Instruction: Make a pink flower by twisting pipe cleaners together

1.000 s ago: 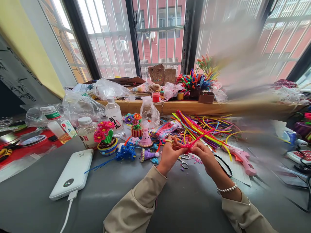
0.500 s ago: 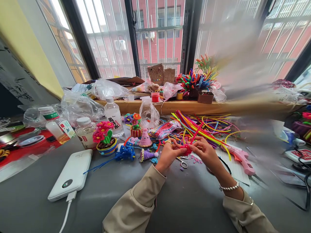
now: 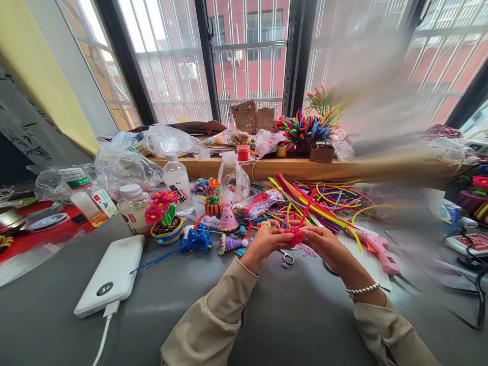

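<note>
Between my two hands is a small pink pipe-cleaner flower (image 3: 295, 236), held just above the table; a straight pink stem rises from it. My left hand (image 3: 264, 244) pinches its left side with thumb and forefinger. On the right edge, the fingers of my right hand (image 3: 322, 245) are closed. Below the flower lie scissors (image 3: 288, 258), partly hidden by my left hand, and pink scraps (image 3: 307, 251). To the left are a purple cone-shaped piece (image 3: 230, 244), a pink cone figure (image 3: 227, 217) and a blue pipe-cleaner piece (image 3: 195, 241).
Behind my hands spreads a pile of coloured pipe cleaners (image 3: 316, 203). A pink glue gun (image 3: 377, 249) lies at the right. Left stand a potted pink flower (image 3: 166, 216), bottles (image 3: 177, 185) and a white power bank (image 3: 111, 274) with a cable. A blur covers the far right.
The flower has turned so more of its petals show, and its stem stands more upright. The fingers of my right hand have shifted and lie flatter along its edge.
</note>
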A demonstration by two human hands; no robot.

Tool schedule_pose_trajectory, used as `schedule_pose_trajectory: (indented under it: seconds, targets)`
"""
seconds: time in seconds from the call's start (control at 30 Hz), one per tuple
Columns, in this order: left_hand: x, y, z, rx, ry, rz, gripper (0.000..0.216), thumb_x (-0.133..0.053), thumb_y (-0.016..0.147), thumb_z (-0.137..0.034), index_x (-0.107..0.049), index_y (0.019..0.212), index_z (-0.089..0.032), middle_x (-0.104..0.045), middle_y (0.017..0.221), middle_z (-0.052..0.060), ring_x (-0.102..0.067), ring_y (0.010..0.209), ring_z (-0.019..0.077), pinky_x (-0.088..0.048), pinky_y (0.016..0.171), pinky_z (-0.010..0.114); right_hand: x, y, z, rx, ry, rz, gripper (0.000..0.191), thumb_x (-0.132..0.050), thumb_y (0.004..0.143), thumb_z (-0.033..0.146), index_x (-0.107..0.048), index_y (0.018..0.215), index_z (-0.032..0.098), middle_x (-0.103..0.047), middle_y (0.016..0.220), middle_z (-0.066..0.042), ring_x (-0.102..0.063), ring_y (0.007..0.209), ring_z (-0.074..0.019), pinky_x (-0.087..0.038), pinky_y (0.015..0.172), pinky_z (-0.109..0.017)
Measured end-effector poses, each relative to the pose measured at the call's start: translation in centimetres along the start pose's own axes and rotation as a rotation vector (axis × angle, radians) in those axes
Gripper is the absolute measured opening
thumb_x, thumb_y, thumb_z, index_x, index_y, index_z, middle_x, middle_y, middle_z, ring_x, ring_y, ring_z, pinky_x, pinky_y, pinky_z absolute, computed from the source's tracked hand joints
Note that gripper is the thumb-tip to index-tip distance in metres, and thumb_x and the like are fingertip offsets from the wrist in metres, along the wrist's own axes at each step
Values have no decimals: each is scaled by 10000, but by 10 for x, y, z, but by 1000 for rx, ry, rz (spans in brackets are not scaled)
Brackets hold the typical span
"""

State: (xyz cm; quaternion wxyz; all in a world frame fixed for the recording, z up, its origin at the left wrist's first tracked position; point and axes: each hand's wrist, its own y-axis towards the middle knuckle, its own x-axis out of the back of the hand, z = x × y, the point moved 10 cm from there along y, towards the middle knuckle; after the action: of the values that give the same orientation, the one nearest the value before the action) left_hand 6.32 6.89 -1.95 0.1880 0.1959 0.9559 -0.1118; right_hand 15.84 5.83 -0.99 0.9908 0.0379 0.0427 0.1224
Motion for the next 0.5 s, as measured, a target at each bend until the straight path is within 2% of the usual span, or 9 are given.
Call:
schedule_pose_trajectory:
  seconds: [0.1, 0.27, 0.4, 0.5]
  targets:
    - [-1, -1, -1, 2, -3, 4, 443, -713, 525, -123, -348, 770, -173, -620, 632, 5, -622, 567, 140, -490, 571, 253, -7, -1, -3, -38, 107, 61, 189, -594, 694, 360, -666, 734, 190, -548, 1095, -73, -519, 957, -200, -418, 820, -336]
    - [-2, -2, -5, -34, 16, -2, 489, -739, 496, -173, -340, 778, -166, -588, 592, -35, -612, 537, 126, -488, 558, 248, -8, 2, -12, -97, 238, 33, 188, -642, 645, 363, -682, 692, 186, -521, 1148, -70, -508, 962, -189, -387, 850, -337]
    - [3, 1, -4, -68, 16, -35, 506, -752, 476, -197, -328, 753, -176, -581, 582, -43, -615, 540, 138, -496, 560, 268, -6, 5, -19, -108, 306, -41, 204, -686, 585, 368, -684, 672, 184, -612, 980, -72, -520, 923, -193, -396, 806, -318]
    - [9, 3, -3, -88, -46, -83, 502, -750, 485, -179, -326, 753, -178, -583, 590, -36, -620, 566, 138, -503, 609, 284, 1, 5, -21, -104, 261, -147, 227, -673, 590, 398, -678, 710, 204, -637, 892, -48, -529, 892, -181, -408, 744, -283]
